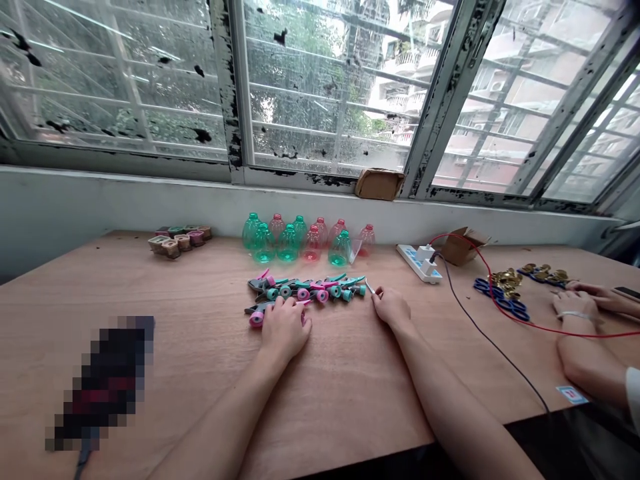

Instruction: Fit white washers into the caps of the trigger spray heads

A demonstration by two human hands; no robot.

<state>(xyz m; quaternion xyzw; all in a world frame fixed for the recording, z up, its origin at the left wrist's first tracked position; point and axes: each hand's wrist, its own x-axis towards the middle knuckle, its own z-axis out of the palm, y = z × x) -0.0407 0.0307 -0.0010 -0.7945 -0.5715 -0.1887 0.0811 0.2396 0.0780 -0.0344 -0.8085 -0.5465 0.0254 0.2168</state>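
Pink, teal and dark grey trigger spray heads (323,296) lie in a packed row across the middle of the table. At the row's near left end, my left hand (286,327) curls over a pink-and-grey spray head (257,319); its palm hides part of that piece. My right hand (393,308) is just past the row's right end, thumb and forefinger pinched on a thin whitish tube-like piece (369,287). That piece slants up towards a teal spray head. Behind the row stand clear green bottles (289,244) and clear red bottles (311,245), upright and without tops.
A white power strip (413,260) with plugs and a red cable (550,329) lies right. Beyond are blue-handled scissors (505,303), gold-coloured pieces (506,280) and another person's hands (577,307). Small boxes (170,248) stand back left; a blurred dark object (107,380) lies near left.
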